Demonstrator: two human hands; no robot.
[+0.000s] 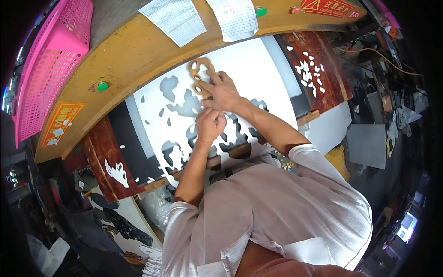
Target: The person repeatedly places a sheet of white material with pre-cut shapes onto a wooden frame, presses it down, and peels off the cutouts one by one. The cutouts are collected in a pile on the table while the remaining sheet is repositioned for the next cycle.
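Note:
A white sheet [247,60] with many shaped holes lies on the press bed in front of me. Near its far edge rests a tan, curvy cutting die [193,69] with several oval openings. My right hand [224,93] reaches over the die's near right side, gripping it with fingers spread along its edge. Just nearer to me, my left hand [211,125] is closed into a fist low over the cut part of the sheet. Whatever its fingers hold is hidden. Narrow strips of sheet between holes hang at the near edge.
A yellow press beam [134,76] arches across the far side, carrying a green button [102,86] and paper forms [173,21]. A pink basket [55,60] stands at far left. Small white scraps [310,71] lie on the right reddish board, and a white offcut [117,173] on the left.

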